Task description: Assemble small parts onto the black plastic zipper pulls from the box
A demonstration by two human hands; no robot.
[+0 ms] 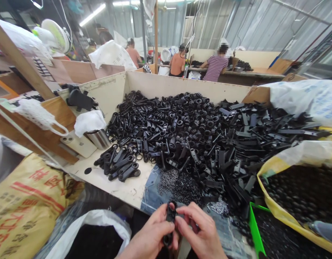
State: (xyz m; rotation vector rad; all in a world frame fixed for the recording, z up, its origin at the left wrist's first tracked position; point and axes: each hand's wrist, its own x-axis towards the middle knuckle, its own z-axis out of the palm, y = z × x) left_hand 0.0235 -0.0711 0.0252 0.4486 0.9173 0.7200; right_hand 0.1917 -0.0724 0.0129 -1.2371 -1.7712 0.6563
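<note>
My left hand [157,230] grips an elongated black plastic part [170,215] with a rounded ring-like end, held upright in front of me. Beside it, my right hand [199,230] has thumb and index finger pinched together at the part's right edge; whatever is between those fingertips is too small to see. Just beyond my hands lie a heap of small grey pieces [168,182], a heap of tiny black pieces [187,190] and some silvery pins [218,207]. A cluster of similar black parts [122,165] rests on the table to the left.
A large pile of black plastic parts [166,122] fills the table's middle. On the right stand a yellow-rimmed sack [265,190] and a green bin [254,226]. At left are a steel cup [99,139], a phone [78,143] and a white sack [122,223]. People work farther back.
</note>
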